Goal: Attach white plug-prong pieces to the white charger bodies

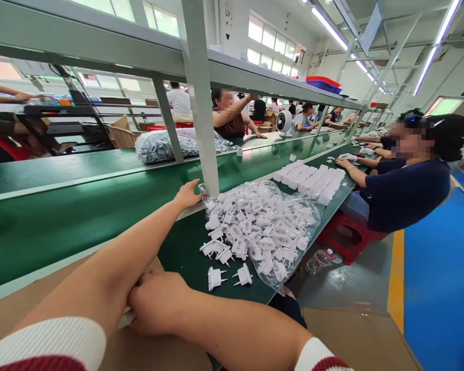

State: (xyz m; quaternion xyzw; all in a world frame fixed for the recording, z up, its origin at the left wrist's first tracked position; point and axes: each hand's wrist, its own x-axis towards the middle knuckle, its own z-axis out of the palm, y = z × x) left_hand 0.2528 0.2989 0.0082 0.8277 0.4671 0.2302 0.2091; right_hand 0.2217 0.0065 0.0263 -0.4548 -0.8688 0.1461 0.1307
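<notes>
My left hand (188, 195) is stretched forward over the rim of the green conveyor, beside the grey shelf post. Its thumb and forefinger are apart, on either side of a small white plastic piece (202, 189); a firm grip on it cannot be seen. Close to my body, my right hand (158, 304) is closed in a fist under my left forearm. A bit of a white plastic piece (126, 317) shows at its edge, mostly hidden by the fingers. Ahead of it lie two loose white plug parts (215, 278) with pins, next to a pile of white plug parts (251, 226) on a clear plastic bag.
The grey post (201, 103) carries a shelf above the green conveyor (100, 206). Rows of white parts (313, 178) stand farther right, before a seated co-worker (406, 175). A full clear bag (166, 147) lies across the belt. Brown cardboard (355, 335) is at lower right.
</notes>
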